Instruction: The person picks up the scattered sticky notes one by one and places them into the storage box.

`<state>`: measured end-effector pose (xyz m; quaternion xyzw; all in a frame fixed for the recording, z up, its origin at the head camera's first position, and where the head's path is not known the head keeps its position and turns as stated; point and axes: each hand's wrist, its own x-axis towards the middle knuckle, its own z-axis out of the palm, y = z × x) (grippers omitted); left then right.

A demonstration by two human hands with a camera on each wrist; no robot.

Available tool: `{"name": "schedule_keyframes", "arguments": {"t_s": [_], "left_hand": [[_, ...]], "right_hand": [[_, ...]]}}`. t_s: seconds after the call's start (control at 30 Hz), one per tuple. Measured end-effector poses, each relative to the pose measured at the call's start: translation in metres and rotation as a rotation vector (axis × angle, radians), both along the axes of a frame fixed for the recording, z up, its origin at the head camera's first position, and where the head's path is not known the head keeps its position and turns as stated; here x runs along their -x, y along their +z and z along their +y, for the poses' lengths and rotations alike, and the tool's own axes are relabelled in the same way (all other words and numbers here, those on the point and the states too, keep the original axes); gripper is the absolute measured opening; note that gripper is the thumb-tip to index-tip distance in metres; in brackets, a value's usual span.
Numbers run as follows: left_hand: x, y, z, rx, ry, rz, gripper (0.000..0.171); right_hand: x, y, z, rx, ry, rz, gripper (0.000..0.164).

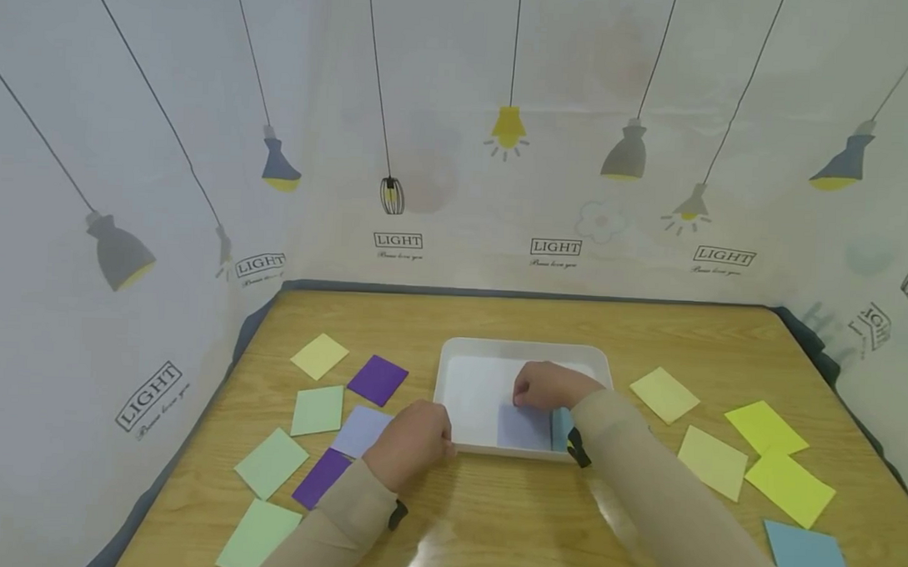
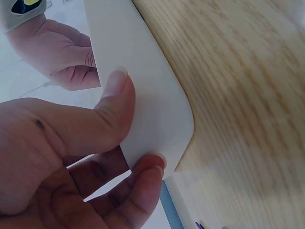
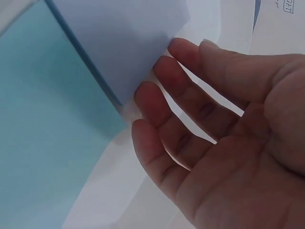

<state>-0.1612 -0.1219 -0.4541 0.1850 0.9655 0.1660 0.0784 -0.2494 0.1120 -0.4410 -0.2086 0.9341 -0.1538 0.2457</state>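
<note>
Fingers (image 3: 152, 102) of right hand (image 1: 548, 385): loosely bent and slightly spread, tips touching one edge of the lilac note (image 1: 524, 428); thumb beside the index finger, apart from the paper, so no pinch seen.

Key relation: note lies flat inside the white tray (image 1: 469, 384), by its near wall, on the wearer's side of those fingertips. It looks roughly square, no clear long axis. Right hand is the nearer; left hand (image 1: 411, 445) is at the tray's near left corner, thumb and index finger gripping the wall there.

Pose: right forearm enters from lower right, crosses the tray's near right corner, hand turned downward. Left forearm enters from lower left, outside the tray.

Next out: blue note (image 1: 562, 425) in the tray, right of the lilac one; overlap or mere abutment, cannot tell. Tray stands on the bench (image 1: 498, 527), long axis left to right.

Outermost, left of tray: purple, green, pale yellow and another lilac sheet (image 1: 362, 430). Right of it: pale yellow sheets, two overlapping bright yellow ones, a blue sheet (image 1: 808, 556) lower right.
</note>
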Motion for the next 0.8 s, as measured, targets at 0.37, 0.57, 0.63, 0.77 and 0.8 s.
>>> {"name": "schedule_keyframes", "arguments": {"t_s": [0.37,0.57,0.63,0.77,0.8], "left_hand": [[0.000,0.000,0.000,0.002,0.007,-0.016,0.012],[-0.002,0.002,0.001,0.009,0.017,-0.035,0.012],[-0.003,0.003,0.001,0.005,0.014,-0.026,0.011],[-0.003,0.005,0.001,0.005,0.021,-0.021,0.011],[-0.003,0.006,0.001,0.008,0.027,-0.025,0.011]], "right_hand": [[0.002,-0.006,0.000,0.037,-0.050,-0.034,0.009],[0.000,-0.008,0.001,0.032,-0.052,-0.045,0.010],[0.000,-0.007,0.001,0.028,-0.038,-0.030,0.010],[0.000,0.000,0.002,0.013,-0.036,-0.012,0.009],[0.000,0.001,0.002,0.009,-0.031,-0.005,0.009]]}}
